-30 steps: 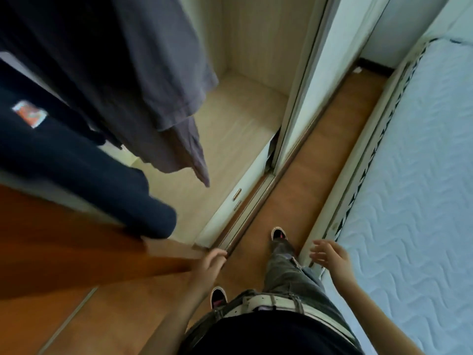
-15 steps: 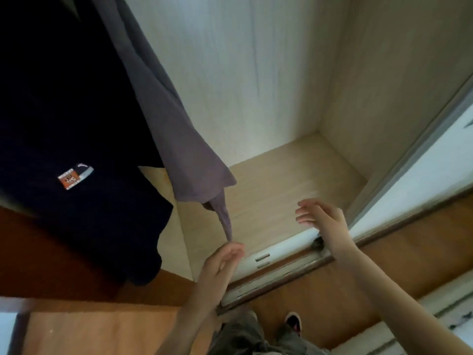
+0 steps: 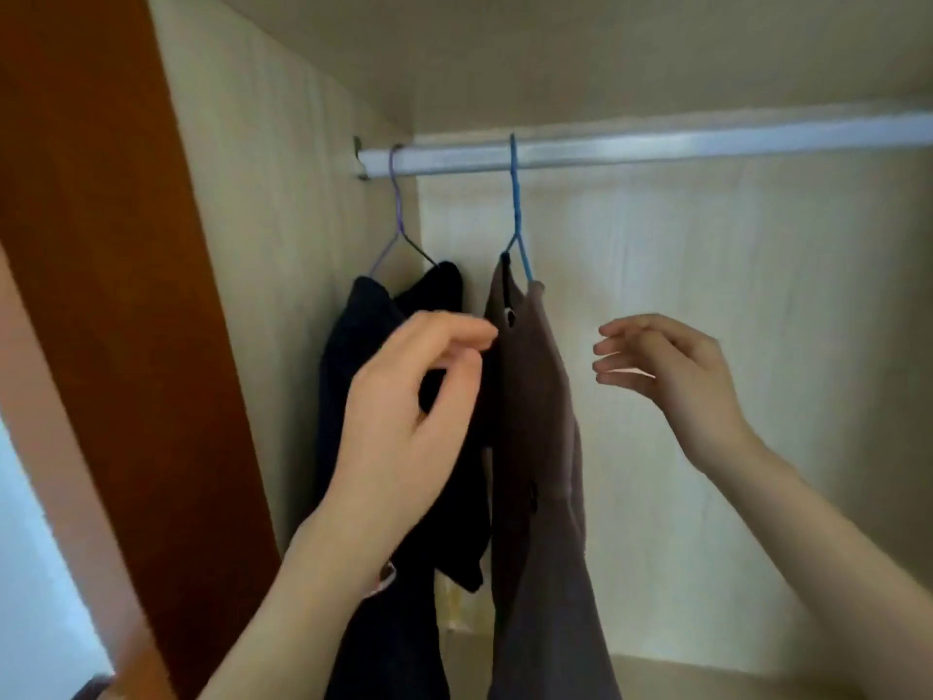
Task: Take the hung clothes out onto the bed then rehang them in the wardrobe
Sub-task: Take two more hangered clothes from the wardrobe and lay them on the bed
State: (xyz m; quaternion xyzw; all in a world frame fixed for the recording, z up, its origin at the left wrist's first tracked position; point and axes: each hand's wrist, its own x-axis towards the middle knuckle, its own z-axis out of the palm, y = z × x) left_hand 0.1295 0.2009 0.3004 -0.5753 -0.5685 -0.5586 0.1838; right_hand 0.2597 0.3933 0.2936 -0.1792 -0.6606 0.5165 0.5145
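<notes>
- Two garments are hung on the rail (image 3: 656, 149), which runs above both hands. A brownish-grey shirt (image 3: 540, 447) on a blue hanger (image 3: 516, 209) sits between the two hands. A dark top (image 3: 363, 336) on a purple hanger (image 3: 396, 209) is mostly behind the left hand.
- The left hand (image 3: 409, 396) is seen loosely curled, thumb and forefinger brought close like a pinch being set up. Nothing is plainly gripped. The forefinger tip is right at the shirt's collar edge, but whether it's touching can't be told.
- The right hand (image 3: 666, 376) is held wide and relaxed, with the fingers pointed toward the shirt but apart from it and nothing in them.
- Handling, as a guess: both garments are expected to be light and floppy, so cloth grabbed on its own would probably just get dragged off the thin wire. The hangers look skinny and a bit springy.
- The best hold is probably the blue hanger's neck, just above the left fingertips, so the hook can be lifted up off the rail. The drooping body could be gathered from the right hand's side.
- In the way: the dark top is hung close beside the shirt and the two overlap past the left hand, so a snag might be expected. The rail is tucked up near the wardrobe's top, so lift room for the hook is likely tight.
- A brown door (image 3: 101, 295) stands outside the left forearm, and a pale back panel (image 3: 757, 295) is seen beyond the right hand. No bed is seen here.
</notes>
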